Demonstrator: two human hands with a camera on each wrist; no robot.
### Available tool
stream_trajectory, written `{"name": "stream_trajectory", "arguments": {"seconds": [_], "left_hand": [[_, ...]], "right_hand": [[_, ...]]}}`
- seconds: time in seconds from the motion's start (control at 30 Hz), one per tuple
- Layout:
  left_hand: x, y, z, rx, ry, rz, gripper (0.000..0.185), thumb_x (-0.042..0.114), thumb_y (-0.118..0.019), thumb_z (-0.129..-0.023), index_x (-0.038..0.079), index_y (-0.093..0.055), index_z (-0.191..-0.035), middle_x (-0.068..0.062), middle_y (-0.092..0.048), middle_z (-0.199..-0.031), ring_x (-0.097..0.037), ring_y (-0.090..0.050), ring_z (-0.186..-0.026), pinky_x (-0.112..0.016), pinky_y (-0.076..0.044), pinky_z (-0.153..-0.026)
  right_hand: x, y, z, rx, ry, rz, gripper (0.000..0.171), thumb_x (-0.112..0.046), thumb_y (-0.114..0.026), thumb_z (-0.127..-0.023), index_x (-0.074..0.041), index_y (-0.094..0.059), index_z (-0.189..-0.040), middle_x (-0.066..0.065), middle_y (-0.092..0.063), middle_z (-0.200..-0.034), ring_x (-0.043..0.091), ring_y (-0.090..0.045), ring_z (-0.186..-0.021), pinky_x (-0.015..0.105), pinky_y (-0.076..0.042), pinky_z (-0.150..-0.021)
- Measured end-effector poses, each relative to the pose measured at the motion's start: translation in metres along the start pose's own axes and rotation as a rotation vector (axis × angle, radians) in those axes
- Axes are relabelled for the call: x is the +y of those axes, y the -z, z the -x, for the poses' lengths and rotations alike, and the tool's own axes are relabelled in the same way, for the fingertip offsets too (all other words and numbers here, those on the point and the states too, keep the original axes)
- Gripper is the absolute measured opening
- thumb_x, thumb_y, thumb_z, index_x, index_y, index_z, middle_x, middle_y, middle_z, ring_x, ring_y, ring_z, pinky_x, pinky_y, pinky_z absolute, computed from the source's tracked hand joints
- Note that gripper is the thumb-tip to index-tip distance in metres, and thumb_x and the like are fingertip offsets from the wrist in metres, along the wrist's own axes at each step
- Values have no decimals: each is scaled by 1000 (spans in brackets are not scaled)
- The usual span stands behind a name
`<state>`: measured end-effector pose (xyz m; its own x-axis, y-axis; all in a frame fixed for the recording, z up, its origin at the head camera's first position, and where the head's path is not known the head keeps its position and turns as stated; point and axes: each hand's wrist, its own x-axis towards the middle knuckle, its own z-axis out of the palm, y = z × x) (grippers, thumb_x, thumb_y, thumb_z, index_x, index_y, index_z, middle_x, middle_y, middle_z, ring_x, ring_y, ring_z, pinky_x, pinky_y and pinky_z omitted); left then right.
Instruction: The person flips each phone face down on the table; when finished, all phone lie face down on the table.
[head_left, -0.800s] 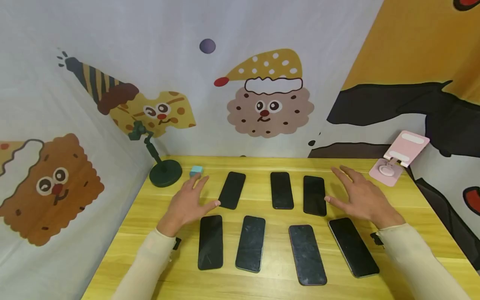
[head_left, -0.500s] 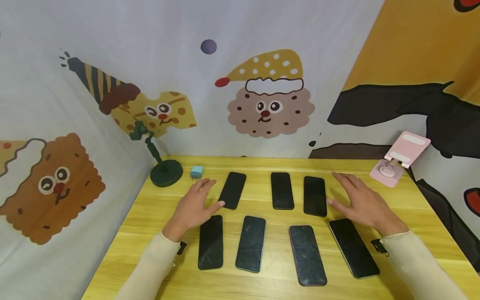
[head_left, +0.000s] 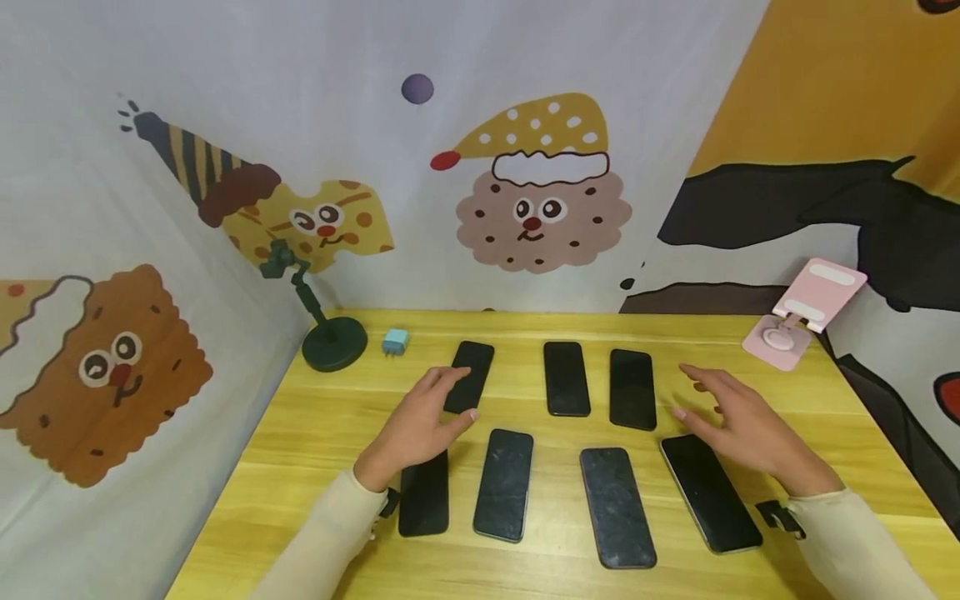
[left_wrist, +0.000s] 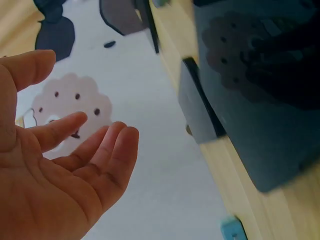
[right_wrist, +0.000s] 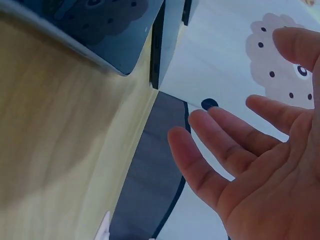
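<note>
Head view: seven phones (head_left: 502, 483) lie in rows on the desk (head_left: 315, 433), none lifted yet. Left hand (head_left: 416, 429) and right hand (head_left: 742, 421) hover, fingers apart, gripping nothing.

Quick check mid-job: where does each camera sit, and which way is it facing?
Head: worn on the head, looks forward and down at the table, its phones, both hands and sleeves.
Left wrist: low under the left hand, facing along the table edge; palm and fingers show.
Right wrist: low under the right hand, same direction; palm and fingers show.
Shared: both wrist views catch a phone and the cookie backdrop.
</note>
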<state>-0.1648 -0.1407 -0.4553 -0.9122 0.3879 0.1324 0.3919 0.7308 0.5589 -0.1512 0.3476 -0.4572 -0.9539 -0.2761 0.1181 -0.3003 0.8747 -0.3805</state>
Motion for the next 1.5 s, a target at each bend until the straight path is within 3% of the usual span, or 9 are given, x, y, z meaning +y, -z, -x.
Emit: {"name": "stream_trajectory", "arguments": {"seconds": [0.2, 0.43, 0.63, 0.77, 1.17, 1.4, 1.5], "left_hand": [[15, -10, -2, -87, -30, 119, 65, 41, -69, -104, 17, -46, -160, -10, -50, -154, -30, -59, -131, -46, -57, -96], [34, -19, -4, -160, -6, 213, 64, 43, -68, -104, 18, -48, -159, -9, -50, -154, -30, -61, -131, -44, -58, -98], [47, -28, -10, -184, -1, 327, 58, 39, -68, -104, 18, -51, -156, -5, -55, -151, -29, -63, -128, -33, -60, -91], [59, -35, -15, -193, 33, 404, 55, 38, -69, -104, 20, -54, -154, -2, -57, -148, -24, -64, -126, -31, -60, -94], [89, -75, -25, -261, 115, 647, 44, 34, -69, -105, 20, -59, -145, -11, -58, -148, -18, -64, -119, -27, -58, -85], [109, -101, -24, -326, 189, 779, 41, 32, -71, -103, 21, -61, -141, -9, -59, -144, -12, -64, -118, -28, -57, -86], [119, -109, -24, -346, 190, 815, 42, 29, -72, -103, 18, -61, -142, -8, -60, -142, -10, -65, -114, -26, -57, -85]], "right_hand": [[5, -2, 13, 1, -4, -59, 70, -38, -72, -102, -3, -47, -156, 26, -58, -146, 46, -63, -121, 63, -60, -86], [3, -7, 19, -43, -25, -121, 66, -38, -71, -102, -2, -50, -153, 26, -57, -148, 47, -64, -121, 56, -63, -84], [3, -7, 20, -31, -30, -138, 60, -35, -72, -102, -4, -55, -150, 23, -61, -145, 43, -66, -119, 31, -62, -79], [4, -7, 19, -35, -37, -160, 57, -34, -72, -102, -4, -57, -149, 24, -62, -144, 43, -66, -118, 23, -58, -78], [2, -10, 25, -64, -66, -212, 52, -33, -69, -105, -4, -58, -147, 20, -67, -139, 37, -67, -117, 20, -57, -79], [6, -15, 39, -74, -111, -209, 51, -33, -69, -104, -5, -60, -146, 19, -69, -138, 35, -69, -115, 21, -56, -77], [8, -15, 45, -70, -126, -225, 50, -33, -69, -105, -5, -60, -145, 19, -69, -137, 18, -70, -111, 21, -56, -76]]}}
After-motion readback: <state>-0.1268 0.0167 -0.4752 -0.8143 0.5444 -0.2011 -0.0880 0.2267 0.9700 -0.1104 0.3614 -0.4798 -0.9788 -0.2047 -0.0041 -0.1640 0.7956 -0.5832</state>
